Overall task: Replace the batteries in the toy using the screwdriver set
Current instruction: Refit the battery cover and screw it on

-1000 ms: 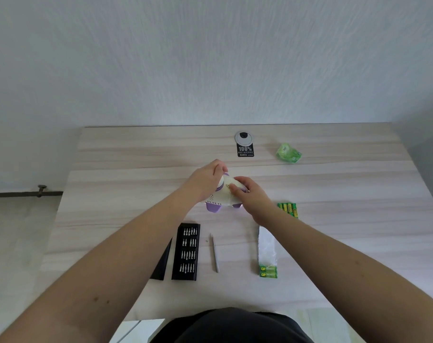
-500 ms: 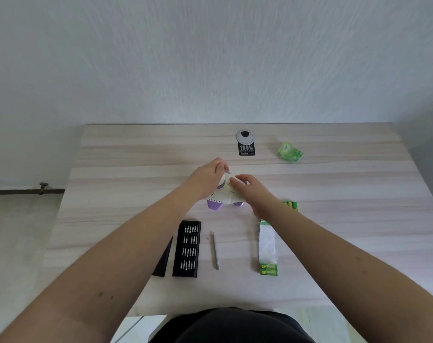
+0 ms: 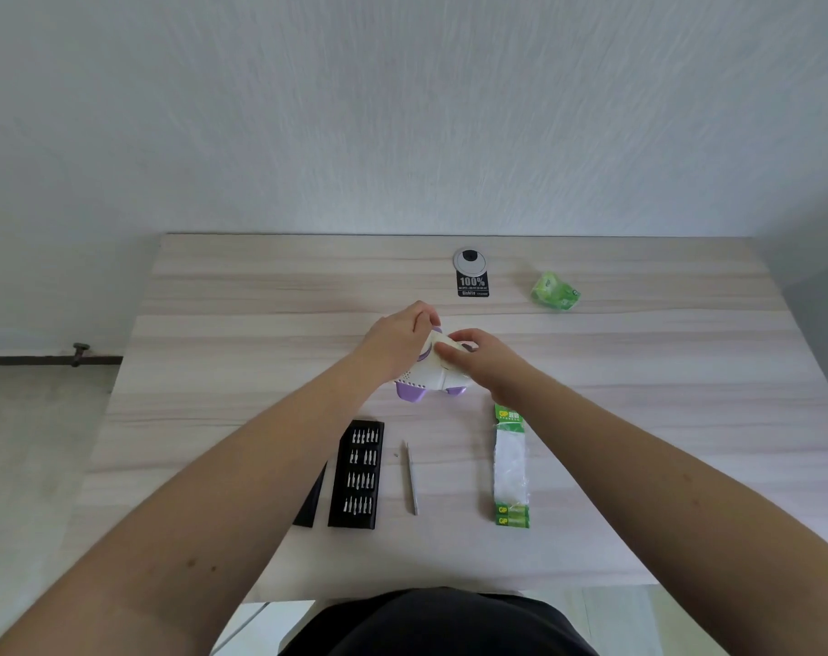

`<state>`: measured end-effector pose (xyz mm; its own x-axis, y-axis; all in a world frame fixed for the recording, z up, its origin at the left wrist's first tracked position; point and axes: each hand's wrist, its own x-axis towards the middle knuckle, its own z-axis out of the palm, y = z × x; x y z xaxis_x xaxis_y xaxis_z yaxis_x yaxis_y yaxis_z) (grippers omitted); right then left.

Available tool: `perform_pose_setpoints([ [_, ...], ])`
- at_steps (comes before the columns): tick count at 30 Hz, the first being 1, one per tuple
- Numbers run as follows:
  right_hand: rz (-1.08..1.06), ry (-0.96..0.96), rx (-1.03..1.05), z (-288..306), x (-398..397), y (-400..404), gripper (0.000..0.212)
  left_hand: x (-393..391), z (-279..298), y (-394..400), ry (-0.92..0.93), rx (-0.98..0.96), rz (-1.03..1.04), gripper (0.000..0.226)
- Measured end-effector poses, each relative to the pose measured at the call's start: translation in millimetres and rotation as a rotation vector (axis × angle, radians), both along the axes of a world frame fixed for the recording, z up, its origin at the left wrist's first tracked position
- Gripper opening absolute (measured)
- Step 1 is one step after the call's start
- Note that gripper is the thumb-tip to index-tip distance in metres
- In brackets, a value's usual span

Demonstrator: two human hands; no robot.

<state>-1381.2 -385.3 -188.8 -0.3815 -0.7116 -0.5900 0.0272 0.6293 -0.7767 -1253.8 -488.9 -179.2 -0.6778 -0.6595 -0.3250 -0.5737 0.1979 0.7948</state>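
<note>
Near the middle of the tabletop (image 3: 639, 371) stands the white and purple toy (image 3: 431, 378), held between both hands. The left hand (image 3: 395, 340) curls over its far left side, fingers wrapped onto the top of the toy. The right hand (image 3: 480, 359) lies across the toy's right side with its fingers pinching a pale piece at the toy's upper face; what that piece is cannot be told. Toward the near edge, left of the toy, lies the black screwdriver bit tray (image 3: 357, 473) with rows of silver bits, and a black lid (image 3: 310, 501) shows partly from under the left forearm just beside it. Right of the tray, apart from it, lies the slim silver screwdriver (image 3: 411, 478), lengthwise toward the near edge, with a tiny dark speck, perhaps a screw, by its far tip. Further right lies a long battery pack (image 3: 511, 466), green at both ends and clear in between, its far end under the right wrist. Near the far edge sit a grey round cable cap with a black label (image 3: 471, 274) and, toward the far right corner, a crumpled green wrapper (image 3: 554, 291).
</note>
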Motion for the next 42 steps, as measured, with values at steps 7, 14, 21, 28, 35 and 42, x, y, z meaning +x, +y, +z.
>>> perform_pose_setpoints([
  [7, 0.054, 0.11, 0.03, 1, -1, -2, 0.045, -2, -2, 1, -0.005, -0.027, 0.004, 0.029],
  [14, 0.053, 0.079, -0.04, 3, 6, 6, 0.038, -2, -2, -3, -0.008, -0.025, -0.015, 0.03],
  [21, -0.076, -0.087, -0.098, -4, 17, 23, 0.033, 0, 2, 0, 0.011, -0.013, -0.021, 0.029],
  [28, -0.034, 0.017, -0.141, -6, 20, 23, 0.034, 1, 7, 0, -0.01, 0.0, -0.015, 0.029],
  [35, -0.069, 0.1, -0.175, -6, 24, 30, 0.037, 1, 9, 2, -0.044, -0.019, -0.033, 0.03],
  [42, 0.081, 0.069, -0.118, 6, 24, 46, 0.046, 2, 15, 0, -0.068, -0.025, -0.102, 0.029],
])
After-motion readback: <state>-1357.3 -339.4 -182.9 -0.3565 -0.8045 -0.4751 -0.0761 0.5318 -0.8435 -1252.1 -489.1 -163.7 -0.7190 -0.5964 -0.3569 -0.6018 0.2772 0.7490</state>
